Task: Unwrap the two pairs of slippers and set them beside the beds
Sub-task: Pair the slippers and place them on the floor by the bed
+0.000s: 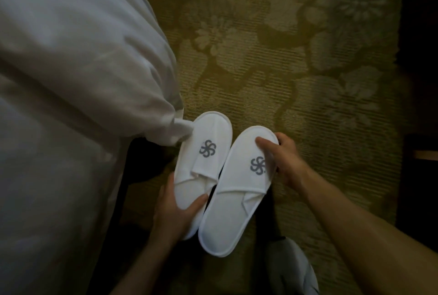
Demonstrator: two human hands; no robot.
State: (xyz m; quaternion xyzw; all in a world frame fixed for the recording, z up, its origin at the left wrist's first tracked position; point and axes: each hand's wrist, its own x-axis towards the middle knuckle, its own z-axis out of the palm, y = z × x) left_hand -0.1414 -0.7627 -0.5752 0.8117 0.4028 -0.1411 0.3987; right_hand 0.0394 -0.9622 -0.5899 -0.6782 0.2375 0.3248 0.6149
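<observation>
Slippers, two of them, make one white pair with no wrapper on them, each with a grey flower mark on the top. The left slipper (202,171) is gripped at its heel part by the left hand (176,209), and its toe touches the hanging corner of the white bedding (71,81) at the edge of the bed. The right slipper (239,190) is gripped near the toe by the right hand (282,162), thumb on top. Both lie side by side, just touching, with long axes pointing away from the person, a little tilted to the right. Under them is the patterned carpet (284,57); whether they rest on it I cannot tell. I judge that the coming move is setting them down straight, parallel to the bed edge. A second pair is not in view.
</observation>
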